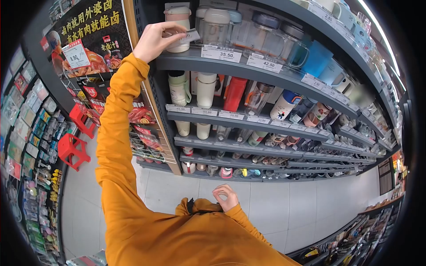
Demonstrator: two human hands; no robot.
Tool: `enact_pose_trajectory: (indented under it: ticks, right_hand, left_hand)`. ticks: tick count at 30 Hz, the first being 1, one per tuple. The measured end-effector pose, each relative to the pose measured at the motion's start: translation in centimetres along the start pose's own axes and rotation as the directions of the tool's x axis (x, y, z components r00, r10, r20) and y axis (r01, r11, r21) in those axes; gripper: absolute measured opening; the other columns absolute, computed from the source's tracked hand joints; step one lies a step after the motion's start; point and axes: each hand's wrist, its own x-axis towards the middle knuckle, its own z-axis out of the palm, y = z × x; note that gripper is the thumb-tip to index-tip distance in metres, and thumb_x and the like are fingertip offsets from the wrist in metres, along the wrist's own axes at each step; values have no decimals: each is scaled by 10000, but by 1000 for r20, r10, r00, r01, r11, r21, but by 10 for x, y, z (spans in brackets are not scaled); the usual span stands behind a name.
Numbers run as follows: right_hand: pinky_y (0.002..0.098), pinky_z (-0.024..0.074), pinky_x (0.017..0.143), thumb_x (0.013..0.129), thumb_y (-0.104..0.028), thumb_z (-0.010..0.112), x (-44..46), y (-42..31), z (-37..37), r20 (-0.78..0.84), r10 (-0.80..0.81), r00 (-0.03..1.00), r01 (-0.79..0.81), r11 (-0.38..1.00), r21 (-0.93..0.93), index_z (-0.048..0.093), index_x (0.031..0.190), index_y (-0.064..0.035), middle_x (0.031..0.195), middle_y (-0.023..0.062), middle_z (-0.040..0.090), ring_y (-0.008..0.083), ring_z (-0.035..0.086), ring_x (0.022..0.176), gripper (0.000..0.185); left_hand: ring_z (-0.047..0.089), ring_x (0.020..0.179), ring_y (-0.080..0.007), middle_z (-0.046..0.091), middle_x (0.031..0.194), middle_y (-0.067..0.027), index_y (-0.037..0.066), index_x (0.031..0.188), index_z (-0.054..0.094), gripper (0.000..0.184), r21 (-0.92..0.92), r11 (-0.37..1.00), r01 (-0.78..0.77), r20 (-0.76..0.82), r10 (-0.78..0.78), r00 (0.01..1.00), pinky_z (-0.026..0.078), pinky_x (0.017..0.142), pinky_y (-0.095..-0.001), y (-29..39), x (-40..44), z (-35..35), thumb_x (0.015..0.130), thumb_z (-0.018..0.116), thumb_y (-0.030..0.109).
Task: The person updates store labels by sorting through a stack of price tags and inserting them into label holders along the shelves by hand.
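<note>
My left hand (157,41) reaches up to the upper shelf, its thumb and fingers pinched on a small price tag (190,36) tilted out from the shelf edge. Just behind that hand stands a pink and cream cup (178,15) with a pale lid, partly covered by my fingers and the tag. To the right of it are clear jars with pale lids (216,26). My right hand (226,197) hangs low in front of my body, its fingers curled toward the thumb with nothing visible in them. The print on the tag is too blurred to read.
Long grey shelves (248,71) hold several rows of cups and bottles, with price labels (221,54) along their edges. Left of them is a food poster (84,40) on a rack. Red stools (73,151) stand on the tiled floor near hanging goods (37,133).
</note>
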Motion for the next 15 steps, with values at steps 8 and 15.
enact_pose_trajectory:
  ticks: [8,15]
  right_hand:
    - [272,540,741,808,-10,694,5,10,3,27,64,998,-66,995,79,644,932,-16,880,70,640,153,664,780,134]
    - [284,481,751,956,-204,562,5,28,2,24,193,981,-188,973,-136,592,881,3,819,66,634,149,606,764,222]
  left_hand:
    - [650,784,-220,664,871,-89,20,944,680,145,-25,996,-88,-230,80,970,528,679,-290,108,-98,23,808,648,-20]
    - [628,648,-121,672,774,-81,-17,897,655,93,-491,635,597,184,-594,783,487,610,-256,126,-305,203,846,683,57]
